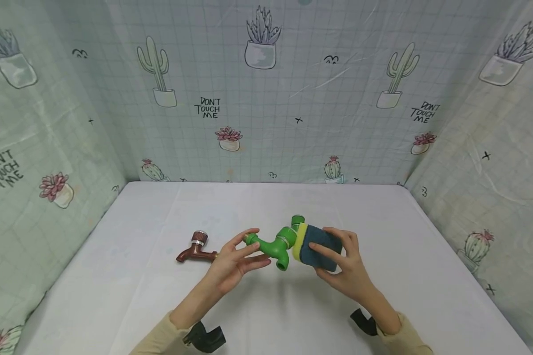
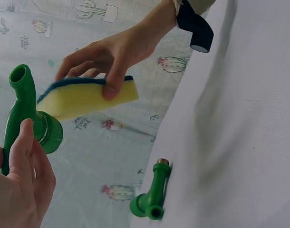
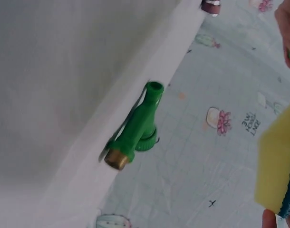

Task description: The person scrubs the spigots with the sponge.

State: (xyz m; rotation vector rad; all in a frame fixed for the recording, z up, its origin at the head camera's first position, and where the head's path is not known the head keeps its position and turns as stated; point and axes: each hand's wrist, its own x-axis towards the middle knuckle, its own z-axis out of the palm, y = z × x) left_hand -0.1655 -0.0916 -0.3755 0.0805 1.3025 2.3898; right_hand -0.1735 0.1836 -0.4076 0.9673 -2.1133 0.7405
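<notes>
My left hand [image 1: 233, 266] pinches a green tap [image 1: 273, 246] by its inlet end, holding it above the table with the spout downward. My right hand [image 1: 344, 261] grips a sponge [image 1: 322, 246] with a dark blue scouring side and a yellow foam side. In the left wrist view the yellow foam [image 2: 83, 99] faces the tap's ridged knob [image 2: 51, 133]; I cannot tell whether they touch. Behind them a second green tap [image 3: 140, 118], with a brass-coloured end, lies on the table. It is partly hidden in the head view.
A brown tap [image 1: 197, 249] lies on the white table [image 1: 160, 296], left of centre, partly behind my left hand. Black curved pieces [image 1: 206, 339] are at both wrists. Patterned cloth walls [image 1: 266, 98] rise behind the table and along both sides.
</notes>
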